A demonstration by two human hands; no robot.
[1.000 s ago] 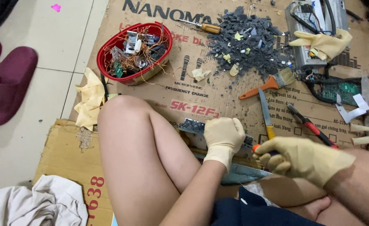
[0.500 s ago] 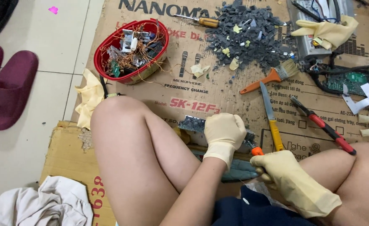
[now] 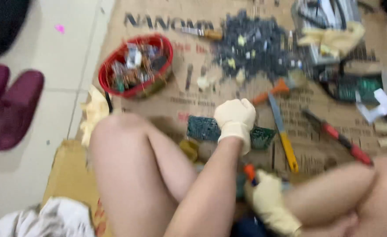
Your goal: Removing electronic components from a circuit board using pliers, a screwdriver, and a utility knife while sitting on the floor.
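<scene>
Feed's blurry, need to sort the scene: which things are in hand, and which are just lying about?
In hand:
left hand on green circuit board
right hand by orange-handled tool

Lying about:
red basket
yellow-handled tool
red-handled pliers
slippers

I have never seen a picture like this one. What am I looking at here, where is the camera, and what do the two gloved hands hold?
There is no machine here. The camera sits on a person's head and looks down at their own bare legs and two hands in pale rubber gloves. The person sits on flattened cardboard on a tiled floor.

The left hand presses on a green circuit board. The right hand grips a tool with an orange handle; the picture is too blurred to tell what kind of tool.

Around them lie a red basket filled with small parts, a dark heap of scraps, a yellow-handled tool and red-handled pliers. Dark red slippers stand to the left.
</scene>
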